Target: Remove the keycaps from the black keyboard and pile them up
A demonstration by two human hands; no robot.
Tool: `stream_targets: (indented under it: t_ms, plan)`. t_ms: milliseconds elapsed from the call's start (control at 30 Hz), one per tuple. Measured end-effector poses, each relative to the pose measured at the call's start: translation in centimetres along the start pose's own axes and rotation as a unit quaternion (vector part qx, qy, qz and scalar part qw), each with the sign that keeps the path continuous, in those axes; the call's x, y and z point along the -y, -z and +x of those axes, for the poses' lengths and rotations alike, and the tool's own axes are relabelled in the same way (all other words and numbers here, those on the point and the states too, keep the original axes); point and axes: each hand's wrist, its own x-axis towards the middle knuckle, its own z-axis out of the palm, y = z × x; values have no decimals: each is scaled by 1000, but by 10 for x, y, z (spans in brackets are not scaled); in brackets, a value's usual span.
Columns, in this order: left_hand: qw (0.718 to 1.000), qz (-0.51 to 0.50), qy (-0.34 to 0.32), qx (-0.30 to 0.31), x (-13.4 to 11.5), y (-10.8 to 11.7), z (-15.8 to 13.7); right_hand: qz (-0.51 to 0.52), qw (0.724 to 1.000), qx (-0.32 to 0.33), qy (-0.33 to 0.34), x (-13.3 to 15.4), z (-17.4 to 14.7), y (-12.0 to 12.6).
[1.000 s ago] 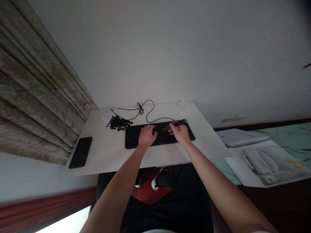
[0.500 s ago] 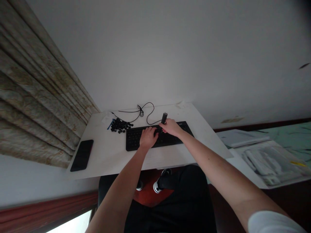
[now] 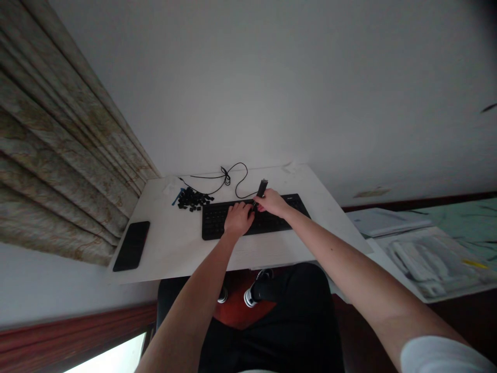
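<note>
A black keyboard (image 3: 217, 220) lies on the white table. My left hand (image 3: 237, 220) rests palm down on its middle, fingers stretched forward and slightly apart, the thumb close to the tip of a tool. That tool (image 3: 263, 187) has a thick dark cylindrical handle with a lighter top end and a thin lower part; its exact kind I cannot make out. Gripping it low down, my right hand (image 3: 274, 202) holds it nearly upright over the keyboard, pointing down at the keys. Where the tip meets the keys is too small to see clearly.
Loose black keycaps (image 3: 190, 199) are heaped left of the keyboard, beside a thin blue item (image 3: 176, 197). A black cable (image 3: 226, 178) coils behind. At the table's left edge lies a dark phone (image 3: 132, 246). Wall behind, curtain (image 3: 58, 129) at left, papers and a plastic-wrapped package (image 3: 435, 259) at right.
My left thumb and fingers have shifted slightly by the tool's tip. The right hand still grips the tool at nearly the same spot; the whole view has moved a little.
</note>
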Motion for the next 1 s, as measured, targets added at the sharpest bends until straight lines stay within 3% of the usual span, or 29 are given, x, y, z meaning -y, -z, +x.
stream_targets:
  t_ms: [233,600,1000]
  plan:
    - [1000,-25,1,8,3,0,2,-43,995,-90,26,-7,-20,-12]
    - [1000,-21,-7,7,3,0,2,-210,973,-24,90,22,-20,-1]
    - [1000,-23,-10,14,3,1,1,-233,968,2,95,24,-17,4]
